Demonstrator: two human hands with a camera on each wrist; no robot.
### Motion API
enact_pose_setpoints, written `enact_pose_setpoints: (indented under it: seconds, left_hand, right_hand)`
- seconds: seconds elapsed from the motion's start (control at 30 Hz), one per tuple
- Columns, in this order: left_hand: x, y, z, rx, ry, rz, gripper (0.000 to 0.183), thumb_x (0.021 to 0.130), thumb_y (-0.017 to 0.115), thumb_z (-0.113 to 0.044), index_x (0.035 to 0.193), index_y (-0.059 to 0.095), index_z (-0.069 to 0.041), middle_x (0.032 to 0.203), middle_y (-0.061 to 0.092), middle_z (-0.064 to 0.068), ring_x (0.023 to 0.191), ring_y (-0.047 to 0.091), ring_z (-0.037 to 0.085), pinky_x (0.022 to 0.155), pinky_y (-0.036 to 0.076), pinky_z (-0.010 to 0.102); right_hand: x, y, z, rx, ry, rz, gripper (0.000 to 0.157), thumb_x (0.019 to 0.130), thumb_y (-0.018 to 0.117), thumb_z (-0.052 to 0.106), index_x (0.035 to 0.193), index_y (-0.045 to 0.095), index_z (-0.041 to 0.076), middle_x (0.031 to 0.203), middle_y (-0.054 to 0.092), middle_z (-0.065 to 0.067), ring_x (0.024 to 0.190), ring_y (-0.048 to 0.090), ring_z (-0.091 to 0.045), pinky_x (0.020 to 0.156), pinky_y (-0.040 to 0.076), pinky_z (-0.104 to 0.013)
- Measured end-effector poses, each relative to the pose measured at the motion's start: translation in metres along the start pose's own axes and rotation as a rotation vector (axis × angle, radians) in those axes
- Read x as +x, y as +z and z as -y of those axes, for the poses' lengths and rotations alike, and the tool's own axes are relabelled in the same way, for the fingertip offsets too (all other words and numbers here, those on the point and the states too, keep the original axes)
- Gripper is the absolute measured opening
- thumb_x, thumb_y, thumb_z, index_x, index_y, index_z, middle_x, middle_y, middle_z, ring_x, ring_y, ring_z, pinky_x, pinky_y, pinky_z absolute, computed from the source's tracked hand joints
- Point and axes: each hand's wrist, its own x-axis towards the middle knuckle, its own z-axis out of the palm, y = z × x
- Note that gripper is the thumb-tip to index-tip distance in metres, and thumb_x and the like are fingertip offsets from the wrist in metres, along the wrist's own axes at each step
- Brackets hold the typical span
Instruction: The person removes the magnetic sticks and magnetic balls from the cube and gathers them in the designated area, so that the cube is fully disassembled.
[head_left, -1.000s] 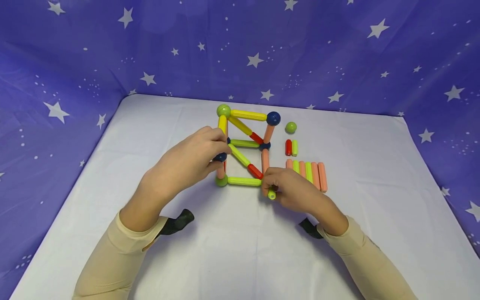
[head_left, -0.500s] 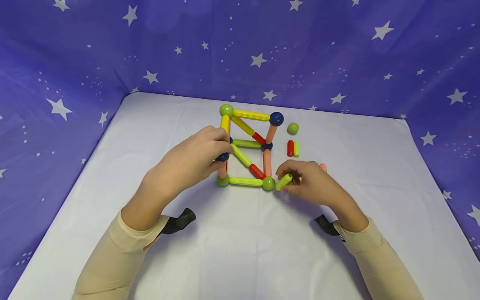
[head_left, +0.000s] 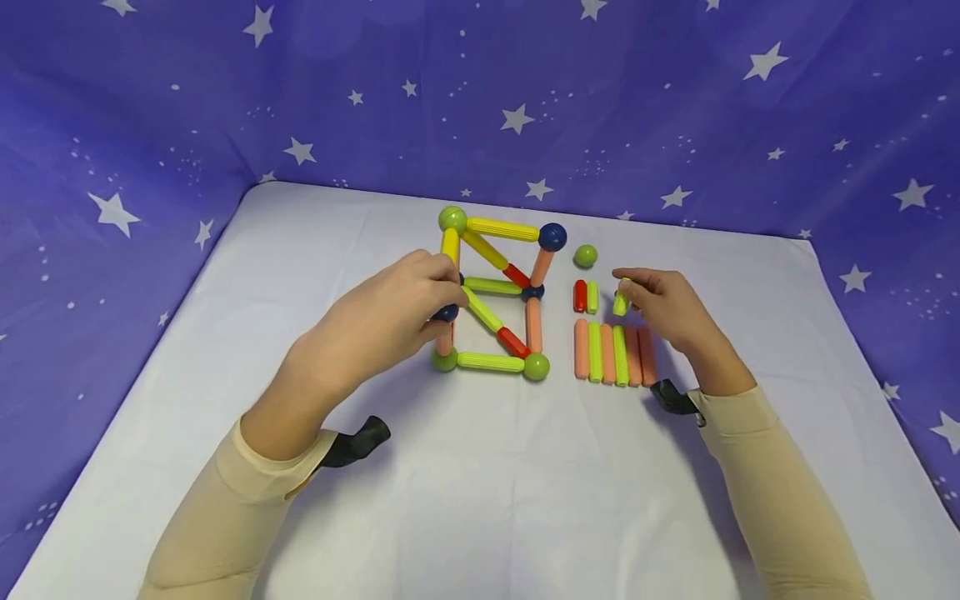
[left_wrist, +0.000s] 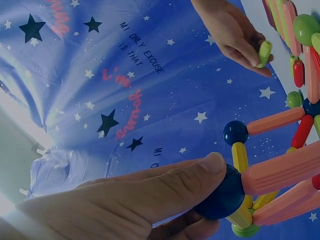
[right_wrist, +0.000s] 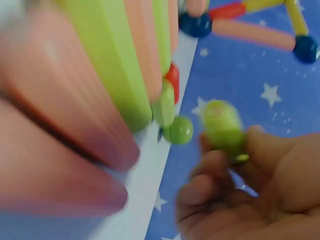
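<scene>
A frame of rods and balls stands on the table, with a yellow rod (head_left: 502,229) along its top and a green ball (head_left: 536,367) at its lower right corner. My left hand (head_left: 390,321) grips a dark blue ball (left_wrist: 222,195) at the frame's near upper left corner; a salmon rod (left_wrist: 285,167) joins that ball. Off to the right of the frame, my right hand (head_left: 671,308) pinches a short lime-green rod (head_left: 622,298) between thumb and fingers, above the table. The left wrist view also shows this short rod (left_wrist: 265,53) held up.
Below the right hand lies a row of several salmon and lime rods (head_left: 608,354). Beside it are a short red rod (head_left: 580,296), a short lime rod (head_left: 592,297) and a loose green ball (head_left: 586,256). A starry purple cloth (head_left: 480,100) hangs behind the white table (head_left: 480,500).
My right hand has left the frame's lower right corner, carrying the short lime-green rod rightward and away from me, uncovering the green ball and the rod row. The left hand keeps its grip.
</scene>
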Motion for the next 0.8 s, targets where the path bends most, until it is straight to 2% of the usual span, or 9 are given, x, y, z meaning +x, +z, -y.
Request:
enact_pose_setpoints:
  seconds: [0.13, 0.27, 0.33, 0.47, 0.8]
  left_hand:
    - [-0.001, 0.001, 0.001, -0.009, -0.018, 0.010, 0.028, 0.073, 0.086, -0.011, 0.097, 0.074, -0.005, 0.096, 0.059, 0.006, 0.096, 0.052, 0.024, 0.085, 0.047, 0.032]
    - [0.000, 0.001, 0.001, -0.015, -0.022, 0.011, 0.029, 0.073, 0.086, -0.011, 0.098, 0.074, -0.005, 0.097, 0.059, 0.006, 0.097, 0.052, 0.024, 0.085, 0.047, 0.032]
    - [0.000, 0.001, 0.002, -0.018, -0.020, 0.009, 0.029, 0.073, 0.086, -0.011, 0.098, 0.074, -0.005, 0.097, 0.059, 0.005, 0.097, 0.052, 0.024, 0.084, 0.047, 0.032]
    - [0.000, 0.001, 0.002, -0.019, -0.014, 0.002, 0.026, 0.073, 0.086, -0.011, 0.095, 0.073, -0.006, 0.096, 0.058, 0.005, 0.096, 0.051, 0.023, 0.084, 0.046, 0.031]
    - [0.000, 0.001, 0.002, -0.023, -0.009, -0.007, 0.020, 0.074, 0.085, -0.008, 0.089, 0.072, -0.007, 0.095, 0.058, 0.005, 0.096, 0.051, 0.024, 0.085, 0.046, 0.031]
  right_hand:
    - [0.018, -0.004, 0.000, -0.125, 0.070, 0.107, 0.042, 0.106, 0.040, 0.026, 0.142, 0.050, 0.008, 0.106, 0.054, -0.019, 0.095, 0.048, -0.032, 0.086, 0.041, -0.046]
    - [0.035, -0.002, 0.001, -0.196, 0.142, 0.170, 0.043, 0.103, 0.048, 0.028, 0.139, 0.052, 0.005, 0.112, 0.055, -0.018, 0.093, 0.052, -0.031, 0.082, 0.046, -0.044]
    - [0.042, -0.001, 0.001, -0.207, 0.188, 0.189, 0.043, 0.101, 0.054, 0.030, 0.135, 0.054, 0.004, 0.107, 0.056, -0.019, 0.089, 0.054, -0.030, 0.077, 0.047, -0.040]
    - [0.049, 0.001, 0.002, -0.216, 0.240, 0.202, 0.043, 0.098, 0.058, 0.034, 0.129, 0.057, 0.004, 0.107, 0.058, -0.018, 0.090, 0.056, -0.029, 0.080, 0.049, -0.040]
    - [0.051, 0.001, 0.002, -0.173, 0.251, 0.202, 0.046, 0.097, 0.060, 0.033, 0.128, 0.054, 0.000, 0.106, 0.061, -0.019, 0.089, 0.061, -0.028, 0.084, 0.049, -0.043]
